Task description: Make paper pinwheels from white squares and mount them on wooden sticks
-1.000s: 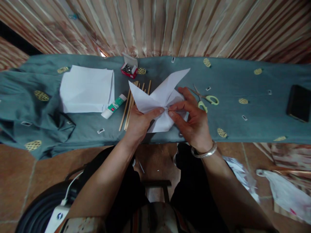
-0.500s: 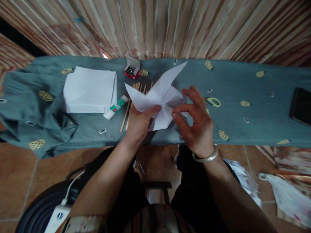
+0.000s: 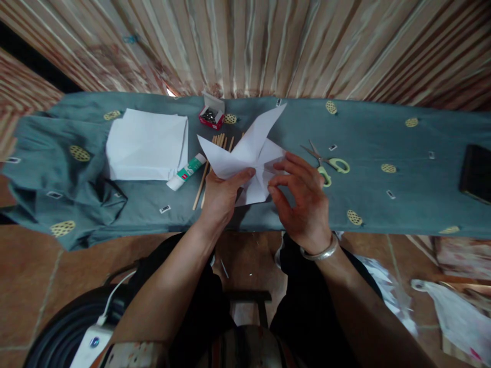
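Observation:
A white folded paper pinwheel shape (image 3: 245, 151) is held above the near edge of a table with a grey-green cloth (image 3: 383, 194). My left hand (image 3: 222, 197) pinches it at its middle from below, thumb on top. My right hand (image 3: 303, 202), with a silver bangle on the wrist, hovers at the paper's right flap, its fingers curled and fingertips touching the paper's edge. Several wooden sticks (image 3: 201, 179) lie under the paper.
A stack of white paper (image 3: 148, 145) and a glue stick (image 3: 186, 172) lie to the left. A small red box of pins (image 3: 210, 115) sits at the back. Green-handled scissors (image 3: 328, 163) lie right of my hands; a dark phone (image 3: 475, 174) is far right.
My right hand let go of the paper's middle, opened, then came back to its right flap. The scissors, hidden half a second ago, show again. My left hand keeps its hold.

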Action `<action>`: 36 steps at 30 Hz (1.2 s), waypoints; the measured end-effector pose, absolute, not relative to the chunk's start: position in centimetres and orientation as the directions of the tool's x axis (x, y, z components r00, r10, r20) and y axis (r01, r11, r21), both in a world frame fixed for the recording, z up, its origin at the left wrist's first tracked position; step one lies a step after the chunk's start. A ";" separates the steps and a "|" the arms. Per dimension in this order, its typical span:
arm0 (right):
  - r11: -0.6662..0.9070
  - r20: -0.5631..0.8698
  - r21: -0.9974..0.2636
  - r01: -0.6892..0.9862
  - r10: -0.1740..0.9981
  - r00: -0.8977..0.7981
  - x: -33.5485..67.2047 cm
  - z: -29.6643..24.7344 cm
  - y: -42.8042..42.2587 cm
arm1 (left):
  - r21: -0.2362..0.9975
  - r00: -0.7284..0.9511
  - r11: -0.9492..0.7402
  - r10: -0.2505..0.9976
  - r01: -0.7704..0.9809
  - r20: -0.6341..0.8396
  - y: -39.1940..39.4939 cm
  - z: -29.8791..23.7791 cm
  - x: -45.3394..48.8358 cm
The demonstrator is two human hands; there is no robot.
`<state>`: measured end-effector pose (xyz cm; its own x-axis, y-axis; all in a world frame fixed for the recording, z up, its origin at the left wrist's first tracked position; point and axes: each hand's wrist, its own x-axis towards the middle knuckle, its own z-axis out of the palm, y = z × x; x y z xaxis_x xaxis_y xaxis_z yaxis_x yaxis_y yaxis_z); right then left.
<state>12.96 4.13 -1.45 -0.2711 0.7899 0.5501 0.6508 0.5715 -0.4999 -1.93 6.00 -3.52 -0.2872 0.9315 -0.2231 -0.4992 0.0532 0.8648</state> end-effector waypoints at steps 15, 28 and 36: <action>0.592 0.587 -0.424 0.685 0.756 -0.290 12.7 -1.7 4.1 | 0.866 -0.277 0.061 0.934 -0.497 -0.225 6.0 -3.3 -1.9; 0.595 0.577 -0.433 0.677 0.760 -0.299 12.8 -1.8 3.9 | 0.848 -0.235 0.065 0.947 -0.526 -0.219 6.0 -3.2 -2.0; 0.582 0.608 -0.435 0.687 0.753 -0.252 13.4 -1.6 3.9 | 0.825 -0.234 0.078 0.940 -0.559 -0.247 6.2 -3.4 -2.2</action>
<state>13.40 3.91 -1.57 -0.2520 0.7525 0.6084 0.6869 0.5820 -0.4353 -2.22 6.20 -3.41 -0.2340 0.9403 -0.2471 -0.5593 0.0776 0.8253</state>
